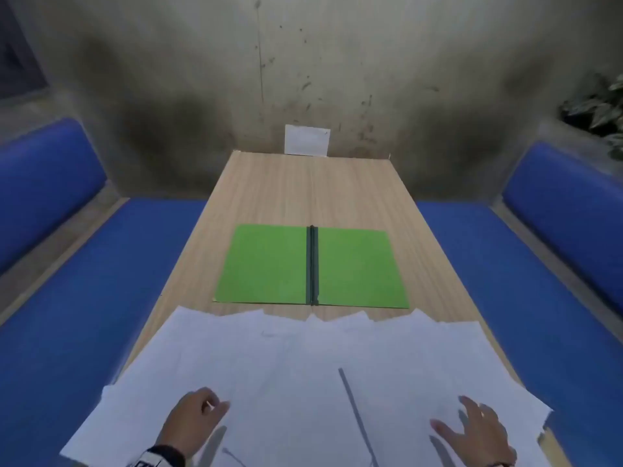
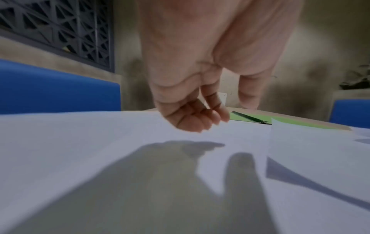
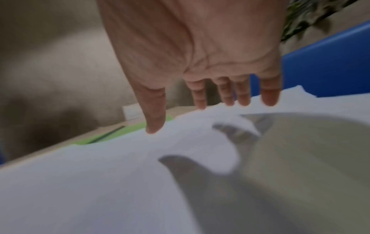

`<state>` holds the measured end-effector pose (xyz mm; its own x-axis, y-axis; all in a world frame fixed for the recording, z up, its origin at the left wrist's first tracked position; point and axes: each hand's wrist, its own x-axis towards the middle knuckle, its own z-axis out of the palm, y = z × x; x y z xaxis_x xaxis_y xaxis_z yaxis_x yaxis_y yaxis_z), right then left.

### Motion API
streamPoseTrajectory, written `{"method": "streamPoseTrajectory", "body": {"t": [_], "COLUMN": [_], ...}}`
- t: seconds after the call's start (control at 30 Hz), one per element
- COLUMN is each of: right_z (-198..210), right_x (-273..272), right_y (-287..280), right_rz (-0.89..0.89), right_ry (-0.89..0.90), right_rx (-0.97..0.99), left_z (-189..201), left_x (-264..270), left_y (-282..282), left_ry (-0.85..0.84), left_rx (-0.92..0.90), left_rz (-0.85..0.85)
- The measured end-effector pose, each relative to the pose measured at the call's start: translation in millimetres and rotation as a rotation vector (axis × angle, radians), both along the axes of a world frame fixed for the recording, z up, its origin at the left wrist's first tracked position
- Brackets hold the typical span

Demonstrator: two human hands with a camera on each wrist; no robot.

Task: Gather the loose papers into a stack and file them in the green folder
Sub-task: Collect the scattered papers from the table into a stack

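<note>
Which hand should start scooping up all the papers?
Probably the right hand: its fingers are spread open just above the loose papers near their right edge, ready to sweep inward. The left hand hovers with fingers curled, less ready.

table [image 1: 269, 193]: pale wood-grain top, smooth, matt, with a fine seam down the middle
green folder [image 1: 266, 264]: thin card, flat matt finish
folder spine [image 1: 314, 264]: darker green strip, slightly glossy
loose papers [image 1: 303, 358]: plain white paper, smooth and matt, a few edges lifted
benches [image 1: 84, 298]: blue padded covering, smooth, faint sheen
wall [image 1: 337, 62]: rough grey plaster, stained and scuffed
card against wall [image 1: 306, 140]: white paper, matt
</note>
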<state>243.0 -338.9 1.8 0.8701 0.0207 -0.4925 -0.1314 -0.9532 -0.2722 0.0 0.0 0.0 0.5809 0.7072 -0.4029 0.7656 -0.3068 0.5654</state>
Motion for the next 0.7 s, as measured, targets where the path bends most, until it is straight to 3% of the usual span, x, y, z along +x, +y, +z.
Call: {"method": "streamPoseTrajectory", "body": {"t": [0.23,0.4,0.6,0.7], "right_z": [1,1,9,9], "right_x": [5,9,19,26], "right_y": [-8,-23,-56,-64], "right_rz": [-0.049,0.04,-0.239,-0.257], "right_ry": [0.164,0.053,-0.162,-0.179], "right_rx": [-0.115,0.038,0.198,0.183], "left_z": [-12,-10,-21,-27], "left_x": [18,12,-30,-52], "left_y": [-43,-42,-11,1], "left_ry": [-0.102,0.001,0.029,0.087], "left_rx": [-0.199,-0.137,-0.093,-0.085], "left_rz": [-0.058,-0.147,0.058,0.16]}}
